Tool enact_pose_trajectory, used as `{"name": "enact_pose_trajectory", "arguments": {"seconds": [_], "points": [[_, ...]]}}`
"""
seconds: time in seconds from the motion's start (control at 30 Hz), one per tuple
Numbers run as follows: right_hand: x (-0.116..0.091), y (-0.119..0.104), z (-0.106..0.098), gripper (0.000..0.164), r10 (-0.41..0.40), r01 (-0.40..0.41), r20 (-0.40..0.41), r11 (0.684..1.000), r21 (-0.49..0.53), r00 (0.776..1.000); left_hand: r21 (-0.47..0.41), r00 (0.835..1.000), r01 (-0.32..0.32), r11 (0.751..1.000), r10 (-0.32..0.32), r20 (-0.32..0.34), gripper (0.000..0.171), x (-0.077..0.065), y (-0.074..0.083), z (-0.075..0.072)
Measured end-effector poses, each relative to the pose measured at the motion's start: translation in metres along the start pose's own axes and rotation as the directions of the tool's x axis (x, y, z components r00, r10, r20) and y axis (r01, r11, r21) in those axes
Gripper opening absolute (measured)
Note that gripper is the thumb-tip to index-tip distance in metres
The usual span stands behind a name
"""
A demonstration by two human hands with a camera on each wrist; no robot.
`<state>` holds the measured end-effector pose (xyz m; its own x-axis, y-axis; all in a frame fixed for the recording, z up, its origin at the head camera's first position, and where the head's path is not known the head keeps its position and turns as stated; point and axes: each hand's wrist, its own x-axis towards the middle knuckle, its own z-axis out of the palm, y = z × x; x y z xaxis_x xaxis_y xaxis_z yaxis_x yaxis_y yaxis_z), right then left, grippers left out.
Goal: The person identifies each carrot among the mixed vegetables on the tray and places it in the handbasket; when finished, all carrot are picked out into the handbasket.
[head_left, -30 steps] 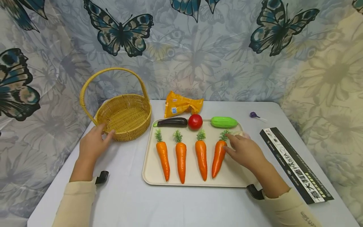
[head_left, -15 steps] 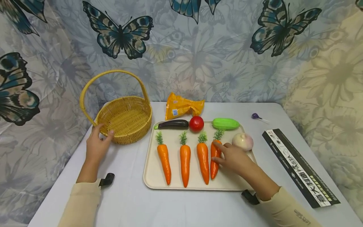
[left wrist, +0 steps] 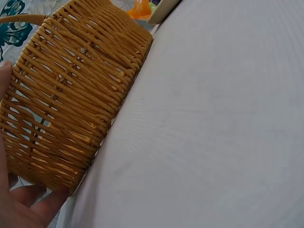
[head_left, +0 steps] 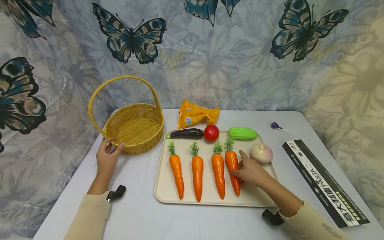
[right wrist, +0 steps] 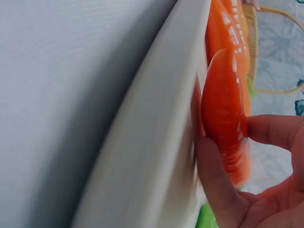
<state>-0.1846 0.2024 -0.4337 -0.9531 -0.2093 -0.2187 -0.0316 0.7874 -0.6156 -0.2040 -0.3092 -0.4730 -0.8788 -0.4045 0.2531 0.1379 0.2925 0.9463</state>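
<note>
In the head view, my right hand (head_left: 250, 170) pinches the rightmost orange carrot (head_left: 232, 163) between thumb and fingers, over a cream tray (head_left: 207, 202). The right wrist view shows the thumb and a finger on opposite sides of this carrot (right wrist: 222, 102). Several carrots, such as the leftmost carrot (head_left: 176, 171), lie in a row with green tops pointing away. At the left, my left hand (head_left: 108, 158) grips the near side of a yellow wicker basket (head_left: 141, 145). Its thumb is at the rim and its fingertips reach the base of the basket (left wrist: 76, 90).
Behind the carrots lie an eggplant (head_left: 186, 133), a red tomato (head_left: 211, 133) and a green cucumber (head_left: 243, 133). An onion (head_left: 261, 153) sits beside my right hand. An orange packet (head_left: 196, 115) lies behind the tray, with a purple lollipop (head_left: 274, 125) and a black pasta box (head_left: 324, 181) to the right.
My right hand took hold of the rightmost carrot and shifted it left, closer to its neighbour; its tip then swung right. The onion came into view. My left hand stayed at the basket.
</note>
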Motion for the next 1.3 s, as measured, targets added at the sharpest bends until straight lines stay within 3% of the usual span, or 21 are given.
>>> {"name": "enact_pose_trajectory", "arguments": {"seconds": [0.2,0.47,0.7,1.07,1.3], "points": [[0.001,0.007,-0.005,0.079,-0.027,0.022,0.014,0.964,0.266,1.000,-0.074,0.999,-0.045,0.996,0.044,-0.019,0.048,-0.001,-0.002,0.000],[0.020,-0.004,-0.015,0.074,-0.134,0.117,0.016,0.908,0.402,0.991,-0.076,0.996,-0.085,0.993,0.083,-0.028,0.049,-0.001,-0.006,0.000],[0.042,-0.029,-0.017,0.072,-0.186,0.155,0.031,0.888,0.432,0.982,-0.078,0.995,-0.089,0.993,0.086,-0.042,0.052,0.000,-0.007,0.000],[0.079,-0.073,-0.005,0.075,-0.231,0.193,0.061,0.911,0.365,0.971,-0.113,0.996,-0.073,0.991,0.068,-0.051,0.054,0.004,-0.009,0.001],[0.095,-0.100,0.003,0.072,-0.280,0.235,0.076,0.902,0.363,0.957,-0.114,0.994,-0.087,0.990,0.080,-0.069,0.054,0.003,-0.008,0.001]]}}
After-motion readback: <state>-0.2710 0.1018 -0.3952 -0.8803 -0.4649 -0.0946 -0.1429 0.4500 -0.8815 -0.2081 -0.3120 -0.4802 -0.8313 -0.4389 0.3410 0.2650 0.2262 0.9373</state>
